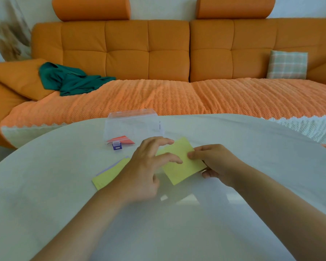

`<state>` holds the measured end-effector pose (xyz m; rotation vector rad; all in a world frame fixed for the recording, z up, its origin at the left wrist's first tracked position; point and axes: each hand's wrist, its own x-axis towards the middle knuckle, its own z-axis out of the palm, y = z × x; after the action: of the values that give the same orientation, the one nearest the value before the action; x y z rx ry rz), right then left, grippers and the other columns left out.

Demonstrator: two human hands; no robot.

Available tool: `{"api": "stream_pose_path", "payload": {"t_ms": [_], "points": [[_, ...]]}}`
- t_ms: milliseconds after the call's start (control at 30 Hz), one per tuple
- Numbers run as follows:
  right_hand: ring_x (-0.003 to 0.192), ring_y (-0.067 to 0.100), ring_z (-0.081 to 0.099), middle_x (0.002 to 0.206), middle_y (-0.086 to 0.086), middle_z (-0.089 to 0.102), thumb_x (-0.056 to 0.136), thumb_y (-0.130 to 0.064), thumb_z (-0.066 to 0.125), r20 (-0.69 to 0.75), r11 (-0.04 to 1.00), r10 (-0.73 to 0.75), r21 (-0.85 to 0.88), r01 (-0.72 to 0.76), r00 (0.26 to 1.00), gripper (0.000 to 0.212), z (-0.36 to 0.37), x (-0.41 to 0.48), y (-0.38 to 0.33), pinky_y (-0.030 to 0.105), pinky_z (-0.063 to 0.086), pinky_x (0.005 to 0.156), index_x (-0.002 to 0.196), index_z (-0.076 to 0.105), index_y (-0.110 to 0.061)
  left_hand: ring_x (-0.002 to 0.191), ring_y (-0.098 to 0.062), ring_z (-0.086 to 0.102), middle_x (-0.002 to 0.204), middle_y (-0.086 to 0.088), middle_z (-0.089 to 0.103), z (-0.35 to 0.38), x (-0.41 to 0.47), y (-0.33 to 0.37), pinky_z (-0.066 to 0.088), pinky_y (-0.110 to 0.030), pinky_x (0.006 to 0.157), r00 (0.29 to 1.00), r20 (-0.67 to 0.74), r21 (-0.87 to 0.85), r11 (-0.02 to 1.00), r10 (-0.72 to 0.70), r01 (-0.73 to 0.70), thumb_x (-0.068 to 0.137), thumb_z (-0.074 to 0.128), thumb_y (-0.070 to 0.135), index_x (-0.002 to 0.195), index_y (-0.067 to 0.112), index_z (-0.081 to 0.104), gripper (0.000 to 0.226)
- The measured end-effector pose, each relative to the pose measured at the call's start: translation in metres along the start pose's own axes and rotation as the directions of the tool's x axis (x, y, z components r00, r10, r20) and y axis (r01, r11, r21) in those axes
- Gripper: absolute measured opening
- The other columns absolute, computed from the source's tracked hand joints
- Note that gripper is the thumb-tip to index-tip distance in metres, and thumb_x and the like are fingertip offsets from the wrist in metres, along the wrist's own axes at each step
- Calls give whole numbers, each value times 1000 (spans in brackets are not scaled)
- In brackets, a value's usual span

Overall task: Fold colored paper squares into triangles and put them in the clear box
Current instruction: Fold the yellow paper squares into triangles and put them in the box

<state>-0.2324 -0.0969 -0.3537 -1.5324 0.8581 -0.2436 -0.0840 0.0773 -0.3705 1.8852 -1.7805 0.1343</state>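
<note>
A yellow paper square lies unfolded at the middle of the white table. My right hand pinches its right edge, fingers on top and thumb below. My left hand hovers over its left side with fingers spread and straight, fingertips touching the sheet. Behind them stands the clear box with its lid up; a red folded triangle lies in it above the purple latch. A small stack of paper squares, yellow on top with lilac beneath, sits left of my left wrist.
An orange sofa with a textured orange cover runs behind the table. A green cloth lies on its left part and a checked cushion at the right. The table's far curved edge passes just behind the box.
</note>
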Motion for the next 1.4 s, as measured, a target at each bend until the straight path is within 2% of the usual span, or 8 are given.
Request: {"api": "stream_pose_path", "payload": {"t_ms": [167,300,367,467,633,800,1033,1400], "points": [[61,17,69,78,8,75,88,-19,72,49,996,-43,-71,47,998,8,0,-1,1,28,43,51,93,77,-13,133,-6,38,136,18,53,8,3,3,28,-27,112,983,-114,-156,980,-141,122,83,78,24,85,35,75,12],[70,14,74,78,-1,77,89,-22,72,103,958,-158,-223,177,982,7,3,-2,1,21,48,52,87,78,-19,127,6,44,139,24,49,9,2,4,30,-14,102,923,21,-316,873,-384,371,89,71,38,71,38,64,19],[71,12,74,78,-1,77,89,-22,70,151,942,-181,-256,216,972,9,6,-4,2,21,49,54,87,79,-19,99,-1,60,116,18,67,9,3,4,44,-20,87,875,66,-419,782,-480,461,91,69,35,73,31,68,18],[73,14,75,80,-2,77,92,-22,63,179,935,-189,-269,232,966,16,10,-5,1,24,51,57,90,79,-20,61,-7,52,69,5,64,9,4,5,40,-29,63,839,108,-520,689,-534,505,92,67,33,78,20,69,19],[79,19,75,87,0,77,96,-41,61,189,944,-229,-196,266,955,25,13,-8,-4,26,53,60,97,78,-22,77,-11,70,83,7,74,11,6,10,53,-29,75,807,108,-627,590,-581,509,92,69,28,89,32,71,5],[70,14,72,73,-1,76,91,-26,72,96,899,-324,-279,338,941,8,19,-6,2,32,52,64,84,77,-25,80,-1,68,87,16,74,19,7,14,47,-17,75,786,30,-624,602,-618,498,90,70,30,120,44,53,36],[57,7,54,68,-2,73,90,-34,72,64,903,-331,-267,335,942,13,21,-4,5,21,41,53,78,76,-31,85,-2,70,88,19,75,23,7,16,50,-18,74,805,-25,-614,644,-593,455,92,66,18,94,37,74,21],[65,0,64,74,-13,72,93,-33,67,17,835,-436,-366,411,900,11,26,-3,11,14,47,57,88,76,-33,84,9,63,94,24,73,30,7,19,41,-5,70,816,-83,-543,713,-572,444,95,65,25,118,39,71,28]]}}
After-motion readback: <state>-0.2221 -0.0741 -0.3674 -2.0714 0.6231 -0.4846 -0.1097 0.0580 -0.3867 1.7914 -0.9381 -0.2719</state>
